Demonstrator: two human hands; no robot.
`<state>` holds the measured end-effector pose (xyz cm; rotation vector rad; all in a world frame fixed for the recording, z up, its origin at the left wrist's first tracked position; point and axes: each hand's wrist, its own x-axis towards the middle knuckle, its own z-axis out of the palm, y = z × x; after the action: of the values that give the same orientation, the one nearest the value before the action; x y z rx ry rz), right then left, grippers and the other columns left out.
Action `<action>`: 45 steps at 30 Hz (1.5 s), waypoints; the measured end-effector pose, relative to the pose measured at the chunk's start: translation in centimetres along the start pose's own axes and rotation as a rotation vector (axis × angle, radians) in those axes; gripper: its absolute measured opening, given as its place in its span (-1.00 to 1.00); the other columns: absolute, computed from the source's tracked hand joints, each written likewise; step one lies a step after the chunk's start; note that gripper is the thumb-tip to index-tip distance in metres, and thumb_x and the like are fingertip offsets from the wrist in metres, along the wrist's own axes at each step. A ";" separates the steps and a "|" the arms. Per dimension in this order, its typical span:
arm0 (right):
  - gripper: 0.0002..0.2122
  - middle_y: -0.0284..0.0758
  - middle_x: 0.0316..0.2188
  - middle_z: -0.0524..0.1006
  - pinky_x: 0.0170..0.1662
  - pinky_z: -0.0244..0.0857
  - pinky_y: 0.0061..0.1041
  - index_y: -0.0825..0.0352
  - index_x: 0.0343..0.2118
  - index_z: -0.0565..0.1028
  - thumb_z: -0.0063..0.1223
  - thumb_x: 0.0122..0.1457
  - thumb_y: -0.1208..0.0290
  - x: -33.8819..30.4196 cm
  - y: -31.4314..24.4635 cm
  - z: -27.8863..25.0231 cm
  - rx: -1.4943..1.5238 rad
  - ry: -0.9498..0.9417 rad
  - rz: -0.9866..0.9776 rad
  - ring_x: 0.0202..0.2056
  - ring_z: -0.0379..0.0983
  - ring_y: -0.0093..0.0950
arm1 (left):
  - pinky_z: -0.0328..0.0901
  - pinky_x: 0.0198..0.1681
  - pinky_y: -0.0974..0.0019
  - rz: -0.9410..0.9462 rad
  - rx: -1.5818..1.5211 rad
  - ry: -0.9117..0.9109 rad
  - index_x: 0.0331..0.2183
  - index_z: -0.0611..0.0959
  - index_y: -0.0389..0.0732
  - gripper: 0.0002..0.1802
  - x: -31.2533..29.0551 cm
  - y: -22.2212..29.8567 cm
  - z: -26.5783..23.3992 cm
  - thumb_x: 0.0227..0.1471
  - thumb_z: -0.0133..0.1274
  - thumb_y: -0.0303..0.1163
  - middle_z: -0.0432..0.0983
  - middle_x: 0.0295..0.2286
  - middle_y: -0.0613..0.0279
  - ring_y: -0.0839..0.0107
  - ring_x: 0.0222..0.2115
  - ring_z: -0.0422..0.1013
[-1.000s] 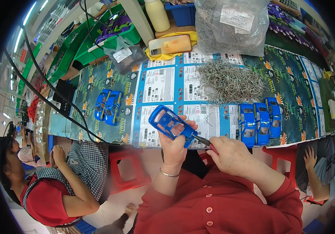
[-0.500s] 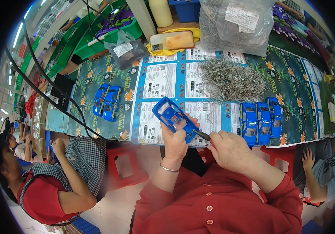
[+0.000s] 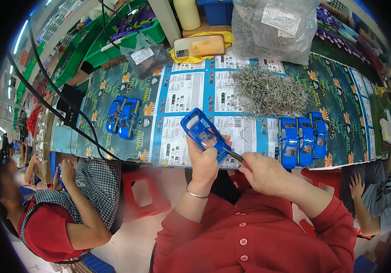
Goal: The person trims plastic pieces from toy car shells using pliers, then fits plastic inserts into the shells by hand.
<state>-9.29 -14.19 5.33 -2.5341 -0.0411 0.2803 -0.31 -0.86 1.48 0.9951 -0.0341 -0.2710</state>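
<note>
A blue toy car body point(image 3: 198, 128), its hollow inside showing, is tilted above the front of the table. My left hand point(image 3: 203, 164) is closed around its near end, thumb pressed on the inside. In my right hand point(image 3: 266, 174) is what looks like a pair of pliers point(image 3: 233, 155), with a dark narrow tip and a reddish handle mostly covered by my fingers. The tip reaches into the near right end of the body; what it touches there is too small to make out.
Blue toy cars stand at the right point(image 3: 305, 141) and left point(image 3: 123, 117). Behind my hands lies a heap of thin metal wire pieces point(image 3: 272, 91), with a clear bag point(image 3: 275, 34) of more behind it. A phone point(image 3: 200, 46) rests on yellow cloth. Black cables point(image 3: 61, 93) hang at the left.
The toy car body and pliers have shifted only slightly, and both hands keep their hold. At the left, a co-worker's hands have come lower.
</note>
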 end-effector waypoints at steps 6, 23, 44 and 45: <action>-0.80 -0.07 -0.47 0.41 -0.38 0.29 -0.22 0.38 -0.34 0.28 -0.08 0.08 0.36 -0.2 -0.7 -0.1 -0.206 0.047 -0.067 -0.44 0.39 -0.09 | 0.42 -0.32 0.16 -0.022 -0.032 -0.002 -0.13 0.17 -0.24 -0.41 0.2 -0.1 -0.3 -0.33 -0.36 -0.80 0.30 -0.35 0.04 0.17 -0.37 0.44; -0.76 -0.10 -0.46 0.42 -0.36 0.33 -0.28 0.43 -0.36 0.33 -0.06 0.07 0.32 -0.2 -0.3 -0.2 -0.161 0.012 -0.051 -0.44 0.42 -0.15 | 0.43 -0.34 0.17 -0.034 -0.004 -0.061 -0.15 0.18 -0.25 -0.46 0.4 -0.3 -0.7 -0.30 -0.38 -0.79 0.30 -0.34 0.03 0.16 -0.38 0.45; -0.80 -0.16 -0.49 0.43 -0.42 0.35 -0.32 0.40 -0.40 0.35 -0.06 0.06 0.33 0.0 0.0 -1.1 -0.244 0.058 -0.146 -0.46 0.43 -0.21 | 0.43 -0.33 0.17 -0.042 -0.017 -0.086 -0.18 0.21 -0.25 -0.49 0.5 -0.2 -0.7 -0.28 -0.35 -0.80 0.31 -0.36 0.05 0.17 -0.39 0.45; -0.80 -0.16 -0.49 0.43 -0.42 0.35 -0.32 0.40 -0.40 0.35 -0.06 0.06 0.33 0.2 0.0 -1.2 -0.245 0.058 -0.146 -0.46 0.43 -0.21 | 0.43 -0.33 0.17 -0.038 -0.021 -0.080 -0.17 0.21 -0.25 -0.49 0.5 -0.2 -0.7 -0.28 -0.35 -0.80 0.31 -0.36 0.05 0.17 -0.39 0.45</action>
<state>-8.88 -14.86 6.31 -2.7627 -0.2516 0.1514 0.20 -0.48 0.87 0.9646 -0.0854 -0.3457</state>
